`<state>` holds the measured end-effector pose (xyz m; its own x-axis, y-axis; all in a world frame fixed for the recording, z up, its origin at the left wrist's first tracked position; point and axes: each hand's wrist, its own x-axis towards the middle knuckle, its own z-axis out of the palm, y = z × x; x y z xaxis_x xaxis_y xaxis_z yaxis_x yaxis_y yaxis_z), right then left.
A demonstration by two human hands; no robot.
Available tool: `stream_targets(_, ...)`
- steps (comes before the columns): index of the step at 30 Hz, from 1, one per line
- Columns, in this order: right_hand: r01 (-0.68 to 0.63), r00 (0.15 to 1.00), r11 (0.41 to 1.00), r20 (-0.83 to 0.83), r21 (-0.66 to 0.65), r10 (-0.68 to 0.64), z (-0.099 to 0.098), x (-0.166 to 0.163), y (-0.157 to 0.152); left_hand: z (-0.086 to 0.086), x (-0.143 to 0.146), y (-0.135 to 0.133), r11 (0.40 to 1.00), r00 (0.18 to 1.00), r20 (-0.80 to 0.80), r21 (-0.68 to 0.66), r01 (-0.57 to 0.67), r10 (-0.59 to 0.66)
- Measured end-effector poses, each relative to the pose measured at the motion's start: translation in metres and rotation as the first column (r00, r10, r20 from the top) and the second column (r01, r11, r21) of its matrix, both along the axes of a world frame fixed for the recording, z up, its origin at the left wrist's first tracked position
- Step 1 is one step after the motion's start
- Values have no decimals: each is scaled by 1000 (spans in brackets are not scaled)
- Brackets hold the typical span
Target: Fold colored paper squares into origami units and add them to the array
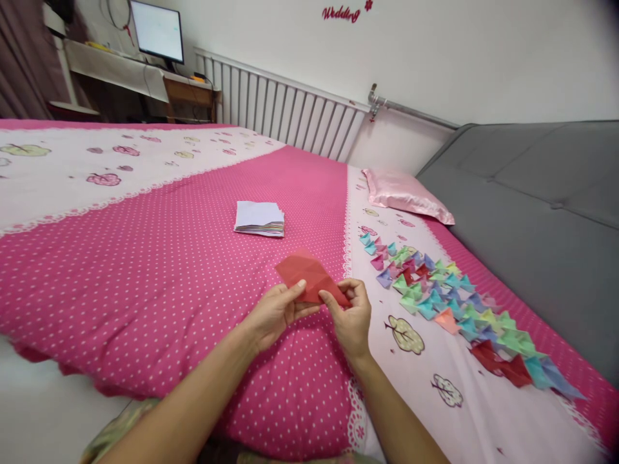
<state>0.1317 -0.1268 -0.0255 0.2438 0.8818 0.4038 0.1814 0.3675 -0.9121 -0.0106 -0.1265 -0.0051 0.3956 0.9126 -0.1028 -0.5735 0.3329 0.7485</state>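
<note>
A red sheet of origami paper point(309, 274), partly folded, is held in the air above the bed by both hands. My left hand point(280, 312) pinches its lower left part, thumb on top and fingers beneath. At the right corner my right hand point(351, 316) grips the paper between thumb and fingers. Beyond them, a stack of paper squares point(260, 218) with a white top sheet lies on the pink dotted bedspread point(169, 270). To the right, several rows of small folded paper boats point(452, 303) in many colours rest on the bed.
A pink satin pillow point(409, 196) lies near the grey padded headboard point(527, 212). Behind the bed are a grey radiator point(285, 106) and a wall pipe point(416, 109). At the far left stands a desk point(188, 93) with a lit monitor point(157, 32).
</note>
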Motion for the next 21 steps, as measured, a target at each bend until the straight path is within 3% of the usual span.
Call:
stream_targets(4,-44,997,998,-64,-44,41,1,-1,0,-4,3,-2,997,997,-74,82,-9,15)
stream_targets(12,-226,964,960,-179,-164,196,-2,0,2,-7,3,-1,996,987,-137,50,-77,83)
stream_targets(17,-255,946,946,-255,-199,202,-8,2,7,-5,2,0,993,976,-200,97,-65,83)
stream_targets(21,-266,927,942,-321,-204,192,-9,1,8,-7,2,3,984,936,-308,102,-145,170)
